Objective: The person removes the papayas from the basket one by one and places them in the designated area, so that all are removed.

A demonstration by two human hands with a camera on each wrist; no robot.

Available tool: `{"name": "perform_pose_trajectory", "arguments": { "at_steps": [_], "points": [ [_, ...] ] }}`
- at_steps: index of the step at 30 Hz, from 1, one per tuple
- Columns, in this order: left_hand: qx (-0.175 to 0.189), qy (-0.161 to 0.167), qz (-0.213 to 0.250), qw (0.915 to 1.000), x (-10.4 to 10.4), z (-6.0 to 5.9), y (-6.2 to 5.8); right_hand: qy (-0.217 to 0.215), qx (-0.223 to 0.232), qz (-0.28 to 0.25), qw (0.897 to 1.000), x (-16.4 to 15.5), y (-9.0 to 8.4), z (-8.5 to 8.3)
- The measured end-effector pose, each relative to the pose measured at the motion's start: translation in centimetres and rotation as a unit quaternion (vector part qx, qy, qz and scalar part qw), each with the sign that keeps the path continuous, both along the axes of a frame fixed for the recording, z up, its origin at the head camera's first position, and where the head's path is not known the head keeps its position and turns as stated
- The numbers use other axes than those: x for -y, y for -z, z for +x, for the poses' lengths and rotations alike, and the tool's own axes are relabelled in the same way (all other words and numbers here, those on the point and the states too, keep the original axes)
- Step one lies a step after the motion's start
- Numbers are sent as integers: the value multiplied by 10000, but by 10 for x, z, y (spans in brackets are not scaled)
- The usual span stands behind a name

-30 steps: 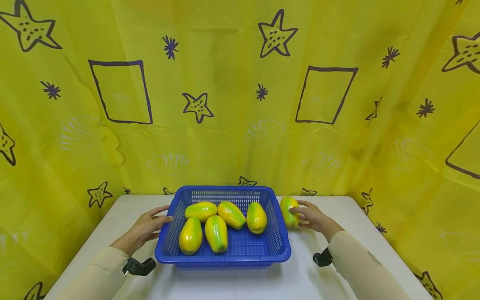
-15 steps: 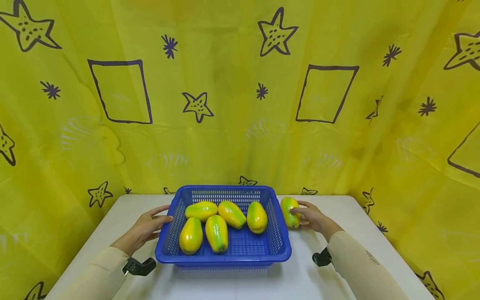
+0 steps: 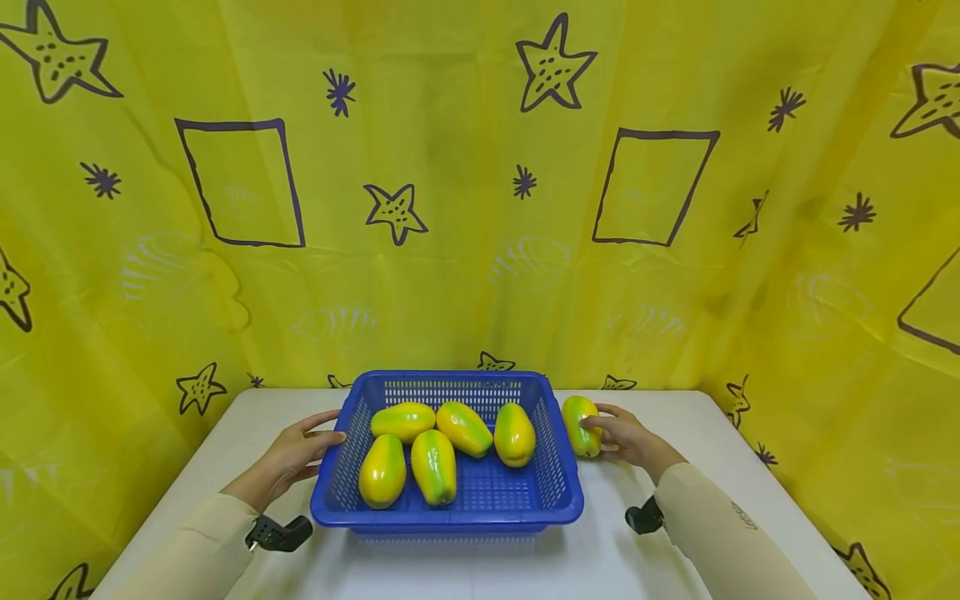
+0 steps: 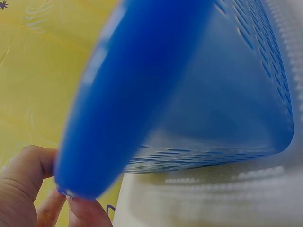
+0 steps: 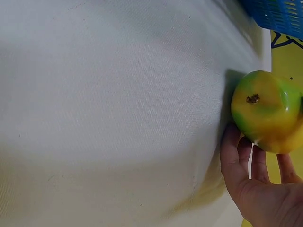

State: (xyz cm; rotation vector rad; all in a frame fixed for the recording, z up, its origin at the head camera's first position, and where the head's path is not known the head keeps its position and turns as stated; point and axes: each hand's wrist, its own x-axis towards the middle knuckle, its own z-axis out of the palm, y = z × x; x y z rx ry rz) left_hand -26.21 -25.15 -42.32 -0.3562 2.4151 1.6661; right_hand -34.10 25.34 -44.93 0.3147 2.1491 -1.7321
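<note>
Blue plastic rim of the basket (image 3: 341, 433) is pinched in my left hand (image 3: 294, 454) at its left edge, while my right hand (image 3: 626, 435) curls round a papaya (image 3: 580, 424) lying on the white surface (image 3: 720, 433) just beside the basket's right wall. Open surface lies right of that fruit; the left wrist view is blurred, my fingers (image 4: 28, 184) cut off.

The basket (image 3: 447, 500) is bright blue with a slotted mesh pattern. The papayas (image 3: 433, 465) inside are yellow streaked with green, as is the lone papaya (image 3: 578, 421) outside it. The surface (image 3: 720, 433) is white. The backdrop (image 3: 465, 208) is yellow, printed with dark purple stars, rectangles and faint shells. The sleeves (image 3: 720, 533) are beige.
</note>
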Motion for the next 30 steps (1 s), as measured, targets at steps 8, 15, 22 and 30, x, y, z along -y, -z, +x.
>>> {"name": "perform_pose_trajectory", "arguments": {
  "at_steps": [8, 15, 22, 30],
  "points": [
    [19, -9, 50, 10000, 0, 1, 0, -45, -5, -149, 9999, 0, 0, 1],
    [34, 4, 70, 10000, 0, 1, 0, -37, 132, -104, 9999, -2, 1, -1],
    [43, -15, 68, 10000, -1, 0, -1, -123, 171, -87, 9997, -5, -3, 0],
    [48, -6, 85, 10000, -1, 0, -3, -395, -53, 79, 9992, -16, -21, 0]
  ]
}}
